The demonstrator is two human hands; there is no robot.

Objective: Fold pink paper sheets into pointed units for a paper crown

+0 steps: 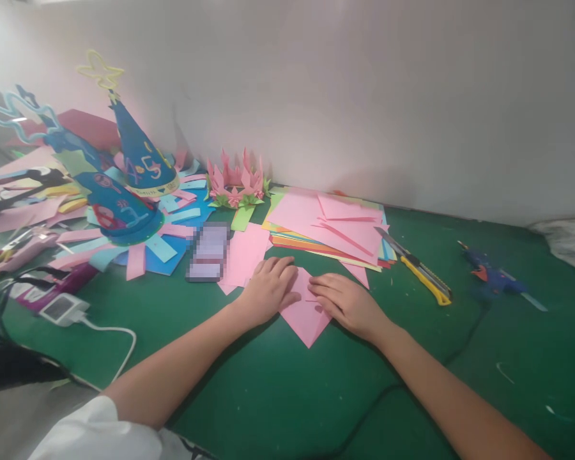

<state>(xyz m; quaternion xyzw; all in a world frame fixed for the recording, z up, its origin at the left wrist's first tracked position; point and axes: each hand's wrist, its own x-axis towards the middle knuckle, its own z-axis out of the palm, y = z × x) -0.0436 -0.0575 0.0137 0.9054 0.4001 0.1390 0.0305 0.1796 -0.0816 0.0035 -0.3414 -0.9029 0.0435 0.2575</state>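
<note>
A sheet of pink paper (308, 322), folded to a point toward me, lies on the green table (268, 396). My left hand (269, 292) rests on its left side, with the fingers stretched out and the thumb on the paper. On the opposite side, my right hand (347, 303) lies over the edge with its fingers extended and close together, pressing the surface. Both hands cover parts of the folds. Just left of my left hand are more pink sheets (249, 249) and a phone (208, 252) with a blurred screen.
Behind my hands is a stack of coloured paper (311, 220). Rightward lie a yellow utility knife (424, 278) and a blue glue gun (496, 275) with a cord. A pink paper crown (237, 182), blue cone hats (137, 144) and a white charger (62, 308) are leftward.
</note>
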